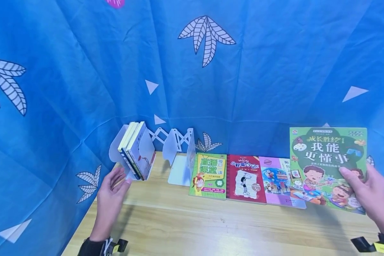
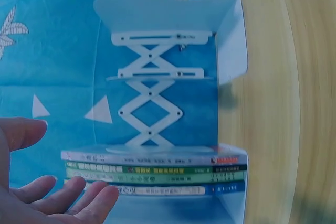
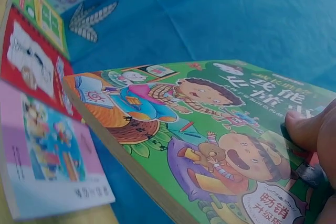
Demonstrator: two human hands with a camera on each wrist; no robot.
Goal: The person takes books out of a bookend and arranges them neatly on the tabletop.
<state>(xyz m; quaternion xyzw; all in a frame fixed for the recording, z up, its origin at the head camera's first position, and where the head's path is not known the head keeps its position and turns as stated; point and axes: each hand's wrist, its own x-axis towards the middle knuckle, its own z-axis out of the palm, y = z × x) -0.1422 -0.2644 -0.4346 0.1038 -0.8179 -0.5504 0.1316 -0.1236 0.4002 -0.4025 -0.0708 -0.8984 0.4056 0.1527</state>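
Note:
My right hand (image 1: 371, 193) holds a green children's book (image 1: 328, 170) up above the table at the right, thumb on its front cover. In the right wrist view the thumb (image 3: 310, 132) presses on that cover; the fingers behind are hidden. My left hand (image 1: 112, 193) is beside the left end of a white extendable bookend rack (image 1: 176, 144), its fingers relaxed near several upright books (image 1: 136, 151). The left wrist view shows these books' spines (image 2: 152, 174) close to the fingertips, with nothing in the hand.
Right of the rack lie a green-and-yellow book (image 1: 208, 176), a red book (image 1: 246, 179) and a pink-purple book (image 1: 280, 181) in a row on the wooden table (image 1: 192, 227). A blue patterned cloth (image 1: 259, 71) hangs behind and on the left.

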